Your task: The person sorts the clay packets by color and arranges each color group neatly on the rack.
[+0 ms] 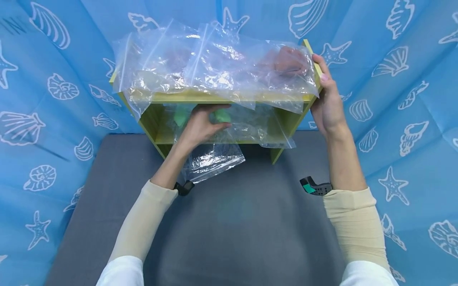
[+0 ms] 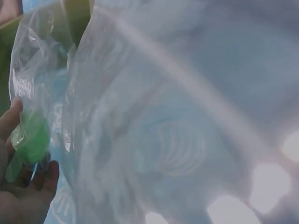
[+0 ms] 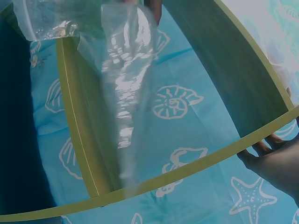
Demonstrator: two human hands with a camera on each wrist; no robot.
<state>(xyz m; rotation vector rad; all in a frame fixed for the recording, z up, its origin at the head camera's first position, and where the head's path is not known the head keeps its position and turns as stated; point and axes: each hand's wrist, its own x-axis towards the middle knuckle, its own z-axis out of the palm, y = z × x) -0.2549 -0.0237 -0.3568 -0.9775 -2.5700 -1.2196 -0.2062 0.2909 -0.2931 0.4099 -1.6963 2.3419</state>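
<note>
My left hand reaches into the middle compartment of a small yellow-green shelf. Its thumb and fingers are round a green rounded item inside a clear zip bag, seen at the left of the left wrist view. The lower part of a clear bag hangs below the shelf board. On the other side, my right hand grips the edge of the shelf's right side panel, fingertips curled over it in the right wrist view.
Several clear zip bags cover the top board, one with a reddish-brown item inside. Another clear bag lies in the middle compartment, right of my left hand. The shelf stands on a dark grey table before a blue seashell curtain.
</note>
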